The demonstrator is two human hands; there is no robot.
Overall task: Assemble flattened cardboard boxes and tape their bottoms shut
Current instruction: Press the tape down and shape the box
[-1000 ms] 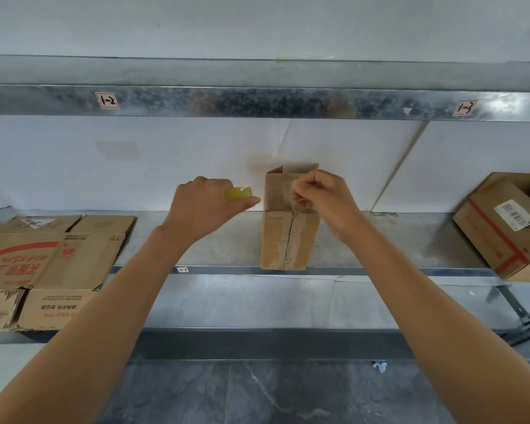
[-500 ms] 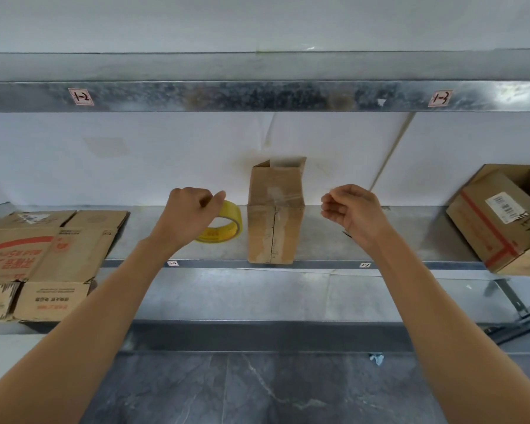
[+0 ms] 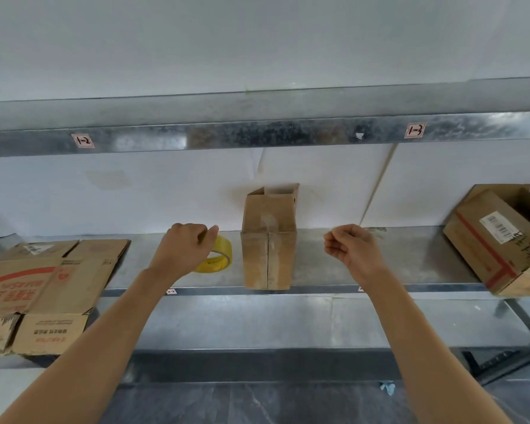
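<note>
Left hand [image 3: 187,249] has lowered the gripped yellow tape roll [image 3: 221,255] left of the small box [image 3: 268,249]; right hand [image 3: 352,246], now off it, curled empty. Taping looks done.

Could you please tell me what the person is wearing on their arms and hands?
Nothing: the left forearm and right forearm are bare to the frame edge, sleeveless. The left hand and right hand have no gloves; no watch, bracelet or ring shows.
</note>
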